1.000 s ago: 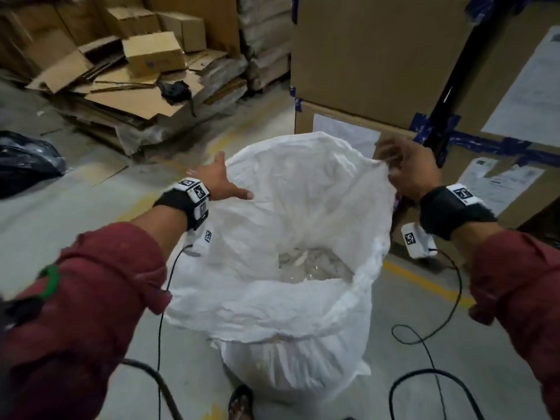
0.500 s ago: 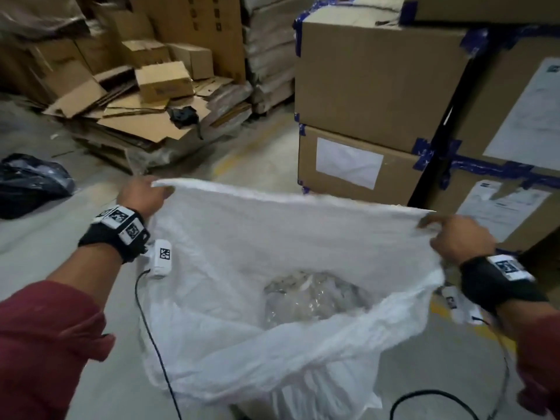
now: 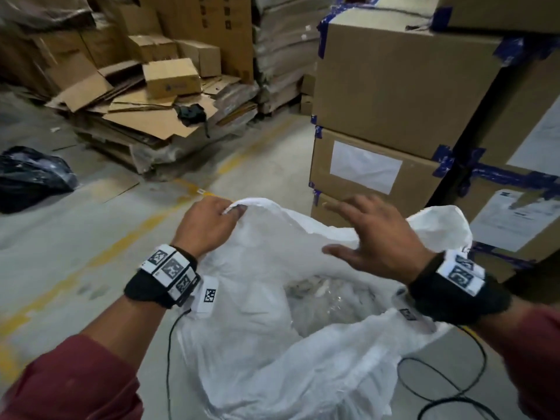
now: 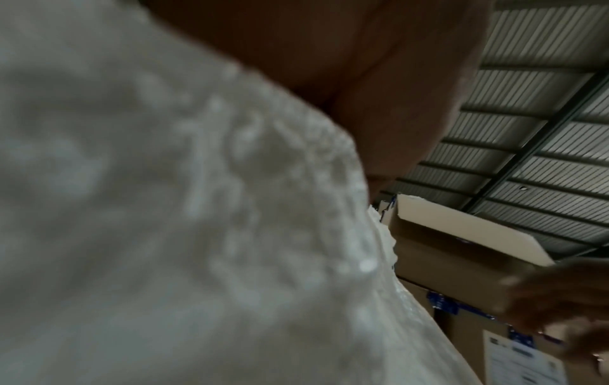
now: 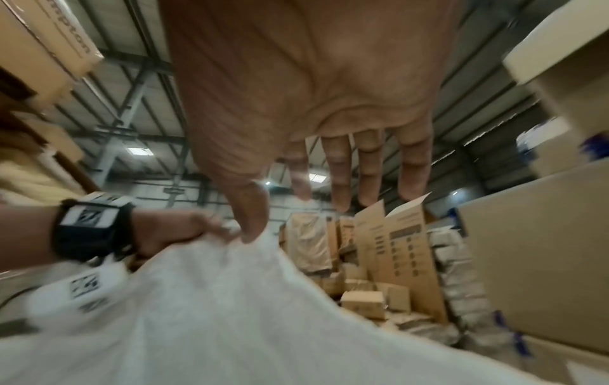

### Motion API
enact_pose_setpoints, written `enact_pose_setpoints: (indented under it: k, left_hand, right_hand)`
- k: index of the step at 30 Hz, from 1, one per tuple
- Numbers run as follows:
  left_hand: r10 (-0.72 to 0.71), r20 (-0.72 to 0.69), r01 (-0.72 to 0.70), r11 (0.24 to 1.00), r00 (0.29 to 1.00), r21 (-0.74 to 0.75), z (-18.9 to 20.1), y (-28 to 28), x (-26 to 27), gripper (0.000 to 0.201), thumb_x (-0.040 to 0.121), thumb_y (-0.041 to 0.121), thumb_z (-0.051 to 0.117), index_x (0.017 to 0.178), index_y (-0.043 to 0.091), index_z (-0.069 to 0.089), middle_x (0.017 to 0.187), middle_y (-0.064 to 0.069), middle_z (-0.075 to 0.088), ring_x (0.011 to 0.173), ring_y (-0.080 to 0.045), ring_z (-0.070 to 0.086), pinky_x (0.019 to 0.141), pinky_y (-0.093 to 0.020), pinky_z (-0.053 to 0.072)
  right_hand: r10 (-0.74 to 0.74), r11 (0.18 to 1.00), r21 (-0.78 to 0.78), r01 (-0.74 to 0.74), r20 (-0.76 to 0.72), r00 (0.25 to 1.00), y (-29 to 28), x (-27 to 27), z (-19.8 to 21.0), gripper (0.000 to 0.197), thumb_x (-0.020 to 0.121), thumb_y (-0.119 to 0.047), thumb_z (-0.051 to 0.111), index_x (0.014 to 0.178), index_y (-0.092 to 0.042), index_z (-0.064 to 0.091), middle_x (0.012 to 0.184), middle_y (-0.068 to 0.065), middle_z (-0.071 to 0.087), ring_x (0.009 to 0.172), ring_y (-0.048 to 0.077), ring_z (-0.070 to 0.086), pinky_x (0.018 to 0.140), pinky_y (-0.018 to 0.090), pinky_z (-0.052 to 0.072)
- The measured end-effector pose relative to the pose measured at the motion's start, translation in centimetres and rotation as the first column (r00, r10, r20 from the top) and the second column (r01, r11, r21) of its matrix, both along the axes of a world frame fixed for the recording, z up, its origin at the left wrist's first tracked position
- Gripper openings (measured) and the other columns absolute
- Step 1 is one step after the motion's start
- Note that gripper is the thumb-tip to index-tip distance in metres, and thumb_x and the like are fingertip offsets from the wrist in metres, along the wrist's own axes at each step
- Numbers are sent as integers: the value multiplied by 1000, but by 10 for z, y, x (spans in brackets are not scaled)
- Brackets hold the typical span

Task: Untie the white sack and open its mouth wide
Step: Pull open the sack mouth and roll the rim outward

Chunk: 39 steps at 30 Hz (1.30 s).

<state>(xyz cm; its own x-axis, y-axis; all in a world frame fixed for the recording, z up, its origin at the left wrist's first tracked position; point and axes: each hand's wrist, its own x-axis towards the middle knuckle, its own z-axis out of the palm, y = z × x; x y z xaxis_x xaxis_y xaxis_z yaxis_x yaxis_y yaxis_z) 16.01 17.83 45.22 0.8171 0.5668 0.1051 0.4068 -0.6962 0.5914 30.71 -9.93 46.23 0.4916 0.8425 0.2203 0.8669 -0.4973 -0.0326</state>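
Observation:
The white sack (image 3: 266,338) stands on the floor in front of me, mouth open, with clear plastic scraps (image 3: 327,298) showing inside. My left hand (image 3: 209,225) grips the far rim of the sack (image 5: 204,299), fingers curled round a bunched fold. My right hand (image 3: 372,241) hovers just above the far rim with fingers spread and straight, holding nothing; the right wrist view shows its open palm (image 5: 306,86). The sack's woven cloth (image 4: 165,221) fills the left wrist view, blurred.
Stacked cardboard boxes (image 3: 394,95) with blue tape stand close behind the sack on the right. Flattened cartons (image 3: 151,116) pile up at the back left. A black bag (image 3: 33,177) lies on the floor at left. Black cables (image 3: 448,386) trail on the floor by the sack.
My right hand has let go of the rim and moved left, fingers spread. My left hand moved right along the rim, still gripping. The stretched far edge has gone slack.

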Motion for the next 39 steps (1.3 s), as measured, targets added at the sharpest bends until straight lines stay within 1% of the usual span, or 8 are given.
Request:
enact_pose_setpoints:
  k: [3,8,15,21,25,30,34,39]
  left_hand:
    - [-91,-41,86,990,995,-111,-2,-1,-9,55,96,42,61,55,10,44,52,2,45,56,-26,51,55,-35,34]
    - [-289,-13,257,868,957,-426,-12,30,-34,56,95,39,67,57,20,30,57,2,24,48,-13,19,50,-32,15]
    - [-249,156,276,943,956,-184,-38,55,-55,34,91,48,69,76,18,68,64,11,62,55,-6,50,55,-24,38]
    - [-23,84,83,544,996,-835,-60,31,-47,33,94,19,71,83,-12,71,79,-21,70,69,-25,60,67,-30,47]
    - [144,-115,-169,953,983,-250,-72,9,-32,23,93,46,69,86,24,74,78,7,72,75,-17,66,68,-28,49]
    - [-28,148,-25,939,989,343,-60,-68,-21,59,86,72,57,127,30,67,119,3,67,105,-22,60,86,-40,50]
    - [-43,-85,71,928,995,366,-75,-102,-14,46,95,64,39,106,33,70,87,8,74,79,-24,71,65,-37,52]
    - [-85,-87,78,994,993,-82,-67,-90,-8,55,104,58,39,67,17,37,55,5,37,51,-10,39,54,-33,33]
  right_hand:
    - [-88,971,-220,93,30,996,43,-14,-28,100,78,-82,52,159,-38,14,155,5,44,145,34,39,114,62,33]
    - [-35,999,-17,31,-331,943,55,11,-26,20,98,-39,59,106,-26,71,89,-2,74,83,25,69,71,41,55]
    - [-2,990,-100,-97,-708,706,62,45,-17,25,102,-32,61,78,-23,64,70,-12,60,64,7,52,65,30,43]
    - [-181,981,-191,23,-876,447,66,60,-33,37,104,-27,56,69,-17,62,67,-10,52,59,10,45,55,20,36]
    - [-193,981,-165,104,-900,392,59,82,-53,20,81,-47,68,87,-30,78,89,-6,68,81,14,59,76,26,44]
    - [-147,989,-134,66,-947,286,46,100,-70,22,74,-38,62,83,-31,80,99,2,72,89,26,59,80,38,45]
    - [-90,995,-74,72,-964,251,32,123,-64,21,84,-22,61,80,-16,80,91,14,76,81,25,64,74,33,50]
    - [-58,966,-232,-116,-628,776,16,152,-45,29,101,-46,55,99,-22,72,88,-7,72,73,10,59,63,25,44]
